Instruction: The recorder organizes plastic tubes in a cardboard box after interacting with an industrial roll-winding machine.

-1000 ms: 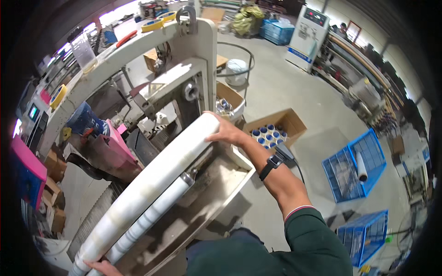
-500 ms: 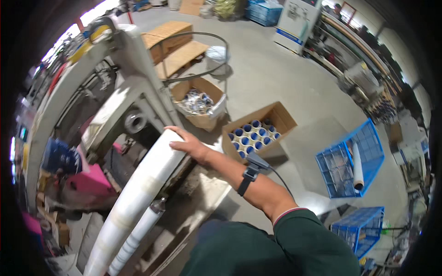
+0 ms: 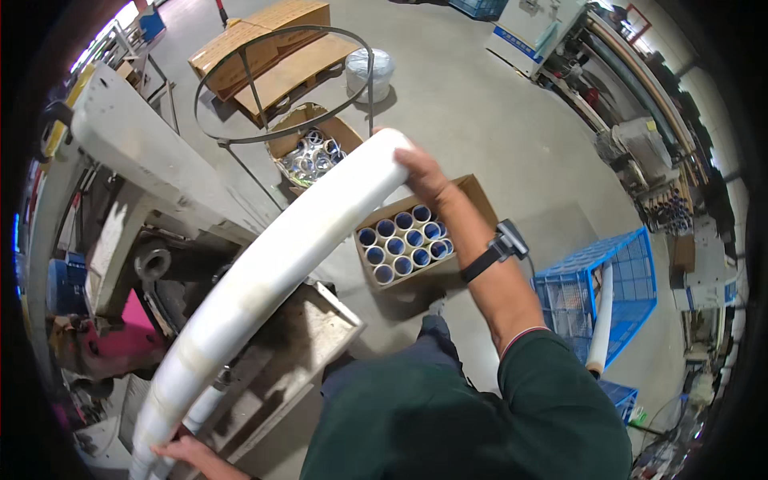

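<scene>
Setting: grey concrete workshop floor, grey machine frame at left.
Item: long white film-wrapped roll, lifted slantwise above the machine's metal tray.
Right hand: cupped over the roll's upper end.
Left hand: gripping the lower end, fingers partly hidden.
Below: open cardboard box of blue-lined tubes.
Risk: the smooth wrap could slip through the open-palmed upper hold, dropping the roll onto tray or box.

Box of tubes on floor, right of machine
</scene>
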{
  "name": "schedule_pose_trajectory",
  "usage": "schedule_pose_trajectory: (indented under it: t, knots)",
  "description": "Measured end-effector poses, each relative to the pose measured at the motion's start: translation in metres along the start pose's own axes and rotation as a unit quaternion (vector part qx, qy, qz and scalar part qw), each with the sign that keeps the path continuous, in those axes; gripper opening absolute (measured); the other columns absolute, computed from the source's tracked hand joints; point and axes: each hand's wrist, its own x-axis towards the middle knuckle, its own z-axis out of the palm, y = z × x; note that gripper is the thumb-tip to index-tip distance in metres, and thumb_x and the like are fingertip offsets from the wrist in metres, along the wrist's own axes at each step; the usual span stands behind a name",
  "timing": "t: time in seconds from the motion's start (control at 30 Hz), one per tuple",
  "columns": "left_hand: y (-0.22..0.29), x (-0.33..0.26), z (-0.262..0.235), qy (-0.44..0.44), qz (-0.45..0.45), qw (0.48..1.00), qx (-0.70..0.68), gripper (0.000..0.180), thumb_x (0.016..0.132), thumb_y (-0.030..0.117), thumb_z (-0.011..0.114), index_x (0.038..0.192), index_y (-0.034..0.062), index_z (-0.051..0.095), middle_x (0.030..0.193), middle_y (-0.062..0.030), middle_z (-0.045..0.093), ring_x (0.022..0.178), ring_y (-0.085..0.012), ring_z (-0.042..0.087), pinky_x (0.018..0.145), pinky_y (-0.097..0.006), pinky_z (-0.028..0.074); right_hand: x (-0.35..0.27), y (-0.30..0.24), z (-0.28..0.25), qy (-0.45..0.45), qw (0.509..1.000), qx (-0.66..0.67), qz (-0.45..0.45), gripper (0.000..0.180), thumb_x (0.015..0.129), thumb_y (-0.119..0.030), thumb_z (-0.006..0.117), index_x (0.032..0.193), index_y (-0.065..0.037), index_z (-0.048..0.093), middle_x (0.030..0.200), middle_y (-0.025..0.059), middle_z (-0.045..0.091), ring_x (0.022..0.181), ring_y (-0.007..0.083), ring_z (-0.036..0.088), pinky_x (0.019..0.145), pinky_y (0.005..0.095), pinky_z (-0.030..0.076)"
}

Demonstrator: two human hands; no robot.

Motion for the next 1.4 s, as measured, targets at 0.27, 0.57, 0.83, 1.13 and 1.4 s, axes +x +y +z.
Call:
schedule_pose_trajectory:
  t: [0.27,0.57,0.83,1.13,1.4]
  knots:
    - [-0.091,-0.266,0.138,-0.15,-0.19,0.97,0.019,0.067,0.087,0.058,0.038,0.13,0.0078,0.049,0.129,-0.0131,0.054,0.117,-0.0313,0.053,0.098,-0.049,0.043,-0.086,-0.111,-0.317,0.181,0.974,-0.118,0.065,0.065,0.083,-0.035,0.06,0.139,-0.008,0.04,0.12,0.0104,0.056,0.108,0.0213,0.057,0.092,0.0394,0.046]
    - [-0.311,-0.523,0.114,-0.364,-0.498,0.772,0.155,0.044,0.091,0.03,0.056,0.125,0.0059,0.043,0.115,-0.0152,0.056,0.097,-0.0319,0.06,0.074,-0.05,0.055,-0.226,0.005,-0.422,0.407,0.801,-0.37,0.236,0.071,0.078,-0.038,0.073,0.134,-0.004,0.047,0.11,0.0163,0.06,0.092,0.0258,0.061,0.069,0.0383,0.054]
    - [-0.3,-0.537,0.065,-0.49,-0.492,0.57,0.439,0.05,0.083,0.027,0.066,0.122,0.0019,0.046,0.101,-0.0114,0.06,0.084,-0.0235,0.061,0.069,-0.039,0.054,-0.376,0.05,-0.328,0.522,0.769,-0.085,0.359,0.071,0.08,-0.042,0.068,0.134,-0.004,0.043,0.107,0.013,0.061,0.087,0.0239,0.062,0.066,0.0408,0.051]
    - [-0.336,-0.552,0.149,-0.715,-0.268,0.431,0.48,0.055,0.073,0.033,0.075,0.111,-0.0038,0.058,0.096,-0.0131,0.066,0.086,-0.0189,0.062,0.08,-0.032,0.047,-0.341,0.055,-0.325,0.519,0.772,-0.235,0.282,0.069,0.074,-0.035,0.075,0.129,-0.003,0.051,0.114,0.0187,0.059,0.096,0.0276,0.061,0.076,0.0363,0.051]
    - [-0.356,-0.612,0.204,-0.764,-0.063,0.501,0.403,0.06,0.072,0.026,0.075,0.123,0.0014,0.054,0.116,-0.0193,0.06,0.107,-0.0283,0.059,0.091,-0.036,0.045,-0.277,0.045,-0.351,0.488,0.749,-0.393,0.216,0.071,0.072,-0.027,0.074,0.132,-0.001,0.048,0.12,0.0205,0.059,0.098,0.0241,0.061,0.082,0.0329,0.05]
